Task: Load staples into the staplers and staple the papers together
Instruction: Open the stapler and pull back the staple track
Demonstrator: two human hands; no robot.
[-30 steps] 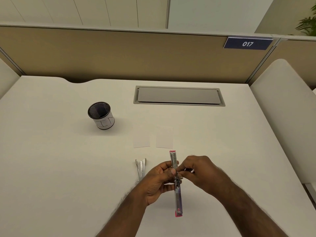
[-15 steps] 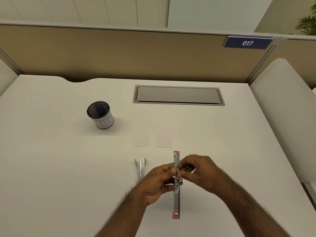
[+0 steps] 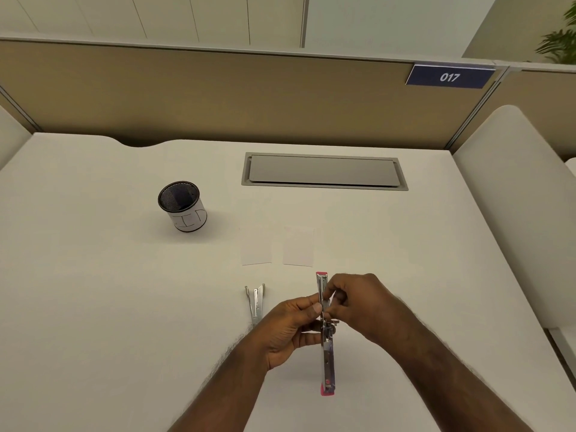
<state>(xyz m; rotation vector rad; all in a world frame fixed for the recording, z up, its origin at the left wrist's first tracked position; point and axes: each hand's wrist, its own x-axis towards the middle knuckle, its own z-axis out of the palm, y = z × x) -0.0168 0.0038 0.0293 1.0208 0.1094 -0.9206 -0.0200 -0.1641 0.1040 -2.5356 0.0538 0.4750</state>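
Pinching something tiny, likely staples, with right hand (image 3: 358,302) fingers at the open pink stapler (image 3: 325,332); gripping its middle with left hand (image 3: 290,330), above the desk (image 3: 124,307). Probably feeling light, hard, slippery. Waiting nearby: second stapler (image 3: 255,302), papers (image 3: 277,251).

A white desk (image 3: 93,291) stood against a tan partition (image 3: 218,98) topped with a pale rail. A grey cable hatch (image 3: 324,171) sat flush in the desktop. A blue plate reading 017 (image 3: 450,77) hung at the partition's right end, with green leaves (image 3: 561,45) behind it. White rounded dividers (image 3: 514,198) flanked the desk.
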